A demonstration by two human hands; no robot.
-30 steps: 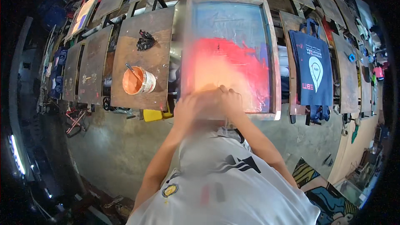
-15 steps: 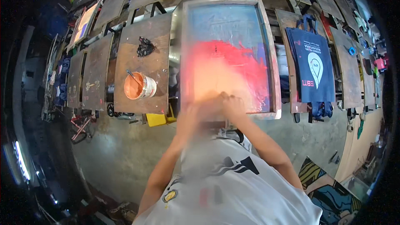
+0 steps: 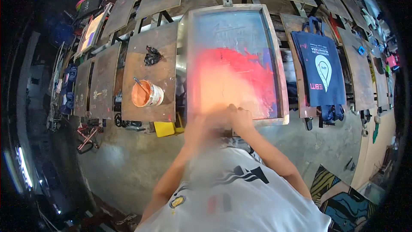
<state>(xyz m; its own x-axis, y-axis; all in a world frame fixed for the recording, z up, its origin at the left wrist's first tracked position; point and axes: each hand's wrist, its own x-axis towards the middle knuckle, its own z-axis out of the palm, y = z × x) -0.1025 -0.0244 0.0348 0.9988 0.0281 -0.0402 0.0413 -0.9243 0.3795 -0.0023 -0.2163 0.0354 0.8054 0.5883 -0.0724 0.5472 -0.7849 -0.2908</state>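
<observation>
A wood-framed printing screen (image 3: 281, 75) lies in front of me, its mesh coated with wet red ink (image 3: 251, 71) and a peach-orange area (image 3: 216, 88) toward me. Both hands are at its near end. My right hand (image 3: 241, 120) is closed, knuckles up, on what looks like a squeegee (image 3: 219, 122), brown and badly blurred. Beside it my left hand (image 3: 198, 126) appears closed on the same tool, though a smear in the picture softens its fingers. The squeegee's blade is hidden.
On the board at left (image 3: 165, 68) stand a tub of orange ink (image 3: 152, 95) with a stirrer in it and a crumpled black lump (image 3: 152, 56). Navy tote bags (image 3: 324, 66) lie on the board at right. A yellow plastic object (image 3: 165, 129) sits below the left board.
The whole view has shifted slightly, with the boards sitting a little lower in the picture. Both hands stay at the screen's near end; the ink patches look much the same.
</observation>
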